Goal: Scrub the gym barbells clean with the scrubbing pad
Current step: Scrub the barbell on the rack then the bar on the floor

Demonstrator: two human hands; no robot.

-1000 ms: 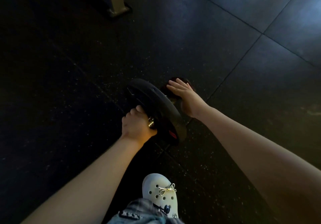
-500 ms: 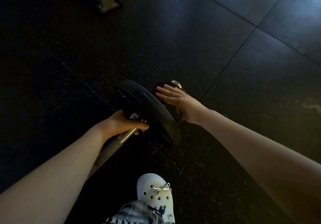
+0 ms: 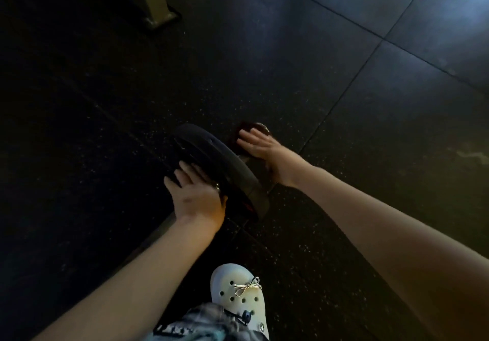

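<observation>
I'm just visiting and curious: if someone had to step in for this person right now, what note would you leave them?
Left hand: open, fingers spread against the near face of the black weight plate, steadying it.
Right hand: open, flat fingers pressing the dark red scrubbing pad onto the bar's sleeve end, beyond the plate.
The plate rests on the speckled floor.
Done: cannot tell; too dim to judge cleanliness.
Left to do: probably scrub sleeve, plate and shaft.

Floor (image 3: 344, 97): dark rubber tiles, pale-speckled, seams crossing at upper right; barbell plate (image 3: 211, 150) standing on edge at centre; pale metal post foot (image 3: 157, 12) at upper left; white clog (image 3: 225, 279) at bottom centre.
</observation>
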